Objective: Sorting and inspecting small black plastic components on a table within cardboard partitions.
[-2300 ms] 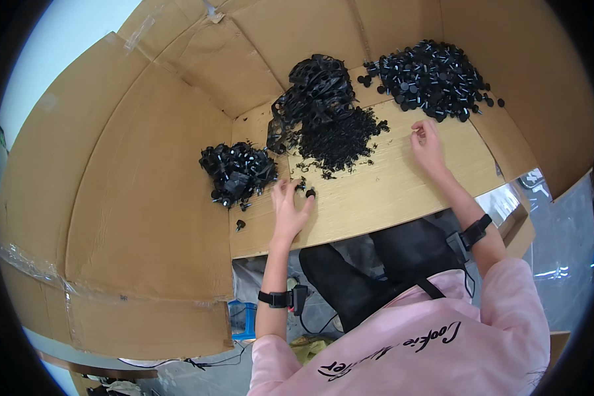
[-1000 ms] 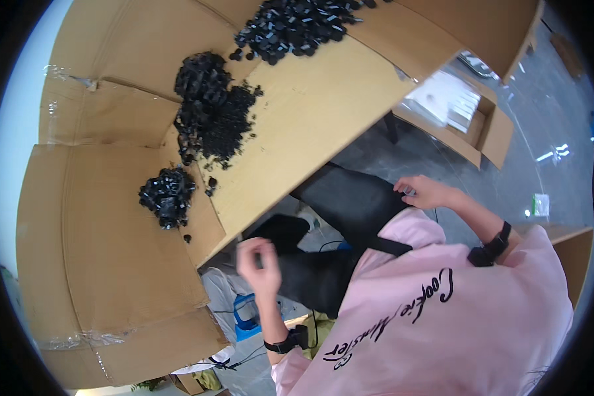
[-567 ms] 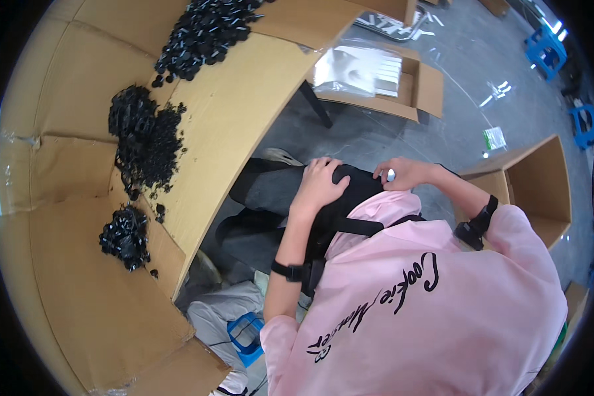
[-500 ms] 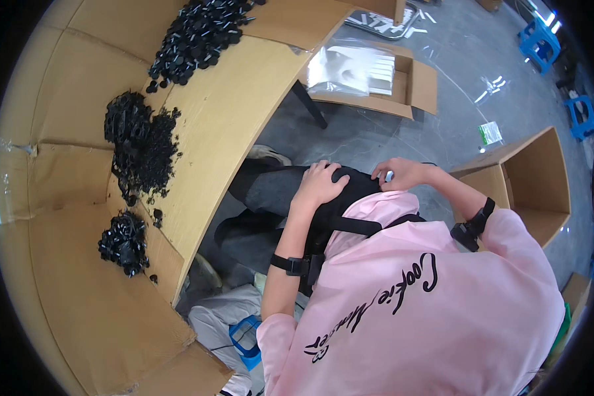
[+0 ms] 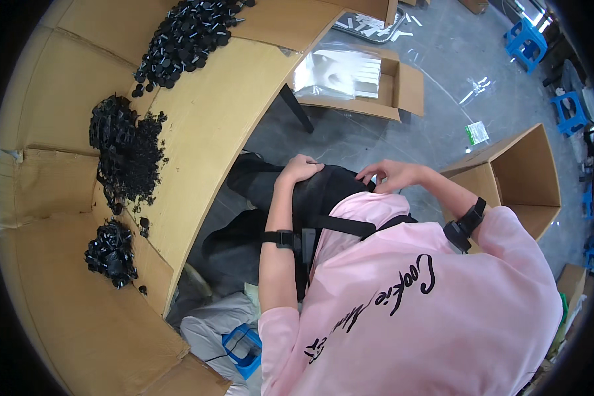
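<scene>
My left hand (image 5: 301, 169) lies on the thigh of my dark trousers (image 5: 270, 188), its fingers close together and their tips partly out of sight over the far side. Beside the hip, my right hand (image 5: 393, 175) has its thumb and fingers bent at the black cloth below the hem of my pink shirt (image 5: 409, 284). A dark edge shows between those fingers; whether it is trouser cloth or a separate thing I cannot make out. Both hands are off the wooden table (image 5: 204, 112) to the left.
Black round-headed parts with pins (image 5: 188, 43), tangled black pieces (image 5: 122, 152) and a smaller black heap (image 5: 111, 254) lie along the table's cardboard wall (image 5: 53, 178). A carton with plastic-wrapped white pieces (image 5: 340, 72), an open carton (image 5: 525, 178) and blue stools (image 5: 527, 43) stand on the floor.
My left hand has shifted left along the thigh, and its spread fingers have come together. The right hand stays at the hip, its fingers slightly rearranged. The whole view has shifted slightly.
</scene>
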A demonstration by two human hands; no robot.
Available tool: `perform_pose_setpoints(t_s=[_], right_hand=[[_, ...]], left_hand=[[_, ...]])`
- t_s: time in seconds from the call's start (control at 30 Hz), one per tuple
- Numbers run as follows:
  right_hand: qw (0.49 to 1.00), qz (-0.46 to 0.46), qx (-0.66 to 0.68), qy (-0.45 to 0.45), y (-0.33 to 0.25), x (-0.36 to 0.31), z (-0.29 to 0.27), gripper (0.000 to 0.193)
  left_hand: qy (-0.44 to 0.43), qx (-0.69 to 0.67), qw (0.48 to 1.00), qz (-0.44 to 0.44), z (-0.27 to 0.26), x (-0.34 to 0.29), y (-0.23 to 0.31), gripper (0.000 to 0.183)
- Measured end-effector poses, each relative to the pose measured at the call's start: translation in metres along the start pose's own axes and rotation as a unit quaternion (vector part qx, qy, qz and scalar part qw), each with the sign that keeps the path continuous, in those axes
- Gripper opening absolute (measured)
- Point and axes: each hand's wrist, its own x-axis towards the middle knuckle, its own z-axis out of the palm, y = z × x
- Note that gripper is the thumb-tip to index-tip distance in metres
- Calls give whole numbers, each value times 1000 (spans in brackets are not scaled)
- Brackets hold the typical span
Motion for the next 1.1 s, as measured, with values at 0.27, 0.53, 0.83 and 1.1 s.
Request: perform_pose_setpoints(t_s=[0.27,0.53,0.83,1.1], right_hand=[[996,-48,43,55,-10,-7,17,61],[962,-115,-101,227,-21,17,48,47],[933,-72,-207,286,-28,-17,53,39],[977,48,-204,28,-32,-4,-9,38]], left_hand=[[11,-220,975,-35,-27,0,-7,36],[111,-266,956,64,-15,2,-32,24],[561,-62,820,96,36,-214,-54,12],[414,-515,747,-77,278,-338,-66,29]])
